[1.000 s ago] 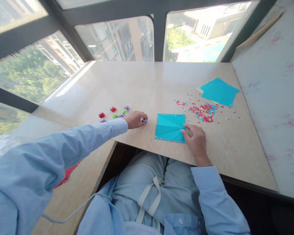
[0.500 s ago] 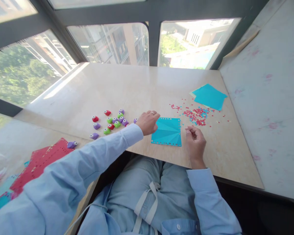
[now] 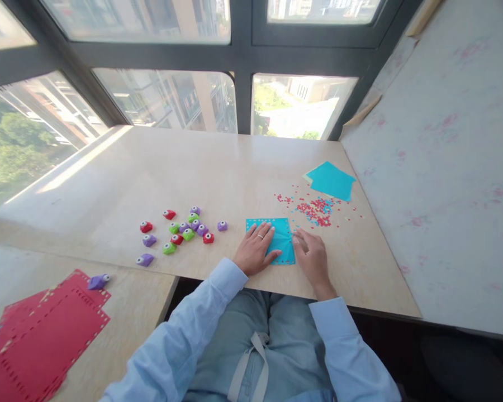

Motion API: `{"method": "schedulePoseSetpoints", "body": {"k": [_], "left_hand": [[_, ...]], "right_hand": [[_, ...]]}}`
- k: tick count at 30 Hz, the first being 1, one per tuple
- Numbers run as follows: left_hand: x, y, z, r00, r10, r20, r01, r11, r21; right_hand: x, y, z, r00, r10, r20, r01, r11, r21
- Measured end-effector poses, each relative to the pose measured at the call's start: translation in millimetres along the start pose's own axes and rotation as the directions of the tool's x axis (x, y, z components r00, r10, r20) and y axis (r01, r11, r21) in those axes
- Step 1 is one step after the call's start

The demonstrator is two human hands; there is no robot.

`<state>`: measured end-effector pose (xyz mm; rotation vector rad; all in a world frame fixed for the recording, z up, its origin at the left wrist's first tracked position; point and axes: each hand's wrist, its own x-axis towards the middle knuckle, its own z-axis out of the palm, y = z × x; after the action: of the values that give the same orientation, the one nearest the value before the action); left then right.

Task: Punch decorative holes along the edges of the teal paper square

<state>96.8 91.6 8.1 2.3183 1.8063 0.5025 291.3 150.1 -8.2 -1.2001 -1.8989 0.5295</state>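
One head-worn view — looking forward and down, close over the table [image 3: 218, 167].

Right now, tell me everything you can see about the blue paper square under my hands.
The blue paper square is a thin turquoise sheet that lies flat near the front edge of the pale wooden table. Small punched holes run along its edges, and faint creases fan across its face. The left hand rests palm down on its left part, covering that side, while the right hand touches its right edge with the fingertips. Red and blue paper bits lie scattered just beyond it.
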Motion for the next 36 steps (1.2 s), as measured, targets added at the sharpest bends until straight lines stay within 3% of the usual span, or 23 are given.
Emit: {"method": "schedulePoseSetpoints", "body": {"k": [3, 6, 11, 14, 16, 21, 24, 28, 33, 36], "left_hand": [[1.6, 1.6, 1.9, 0.999, -0.021, -0.028, 0.02, 1.0, -0.008], [2.2, 1.2, 4.3, 0.999, -0.014, -0.04, 0.014, 1.0, -0.006], [1.0, -0.2, 3.6, 0.999, -0.003, -0.037, 0.003, 1.0, -0.004], [0.9, 0.4, 2.3, 1.0, -0.003, -0.029, 0.003, 1.0, -0.007], [0.9, 0.6, 2.0, 1.0, -0.003, -0.028, 0.003, 1.0, -0.01], [0.6, -1.0, 4.1, 0.999, 0.009, -0.039, -0.009, 1.0, -0.014], [0.5, -2.0, 5.9, 0.999, 0.013, -0.039, -0.013, 1.0, -0.01], [0.8, -2.0, 7.4, 0.999, 0.017, -0.052, -0.018, 1.0, -0.01], [0.8, -1.2, 8.3, 0.998, 0.014, -0.067, -0.015, 1.0, -0.01], [0.5, -1.2, 8.6, 0.997, 0.016, -0.071, -0.016, 1.0, -0.006]], "right_hand": [[0.3, -0.8, 0.4, 0.998, -0.027, 0.05, 0.027, 1.0, 0.013], [-0.6, 1.1, 0.1, 0.997, -0.007, 0.082, -0.004, 0.991, 0.134], [-1.1, 1.0, 0.0, 0.988, 0.108, 0.112, -0.146, 0.895, 0.422], [0.8, -0.1, 0.5, 0.986, 0.116, 0.117, -0.158, 0.862, 0.482], [2.5, -0.2, 1.8, 0.99, 0.108, 0.086, -0.134, 0.897, 0.42], [5.8, -2.5, 9.8, 1.0, 0.015, -0.011, -0.015, 1.0, 0.018], [6.6, -4.3, 13.0, 1.0, -0.022, 0.008, 0.022, 1.0, -0.011], [5.4, -2.6, 11.5, 0.996, 0.051, 0.067, -0.063, 0.981, 0.183], [3.5, 1.0, 9.7, 0.98, 0.146, 0.137, -0.195, 0.854, 0.483], [4.1, 2.9, 10.9, 0.98, 0.179, 0.092, -0.2, 0.839, 0.506]]}}
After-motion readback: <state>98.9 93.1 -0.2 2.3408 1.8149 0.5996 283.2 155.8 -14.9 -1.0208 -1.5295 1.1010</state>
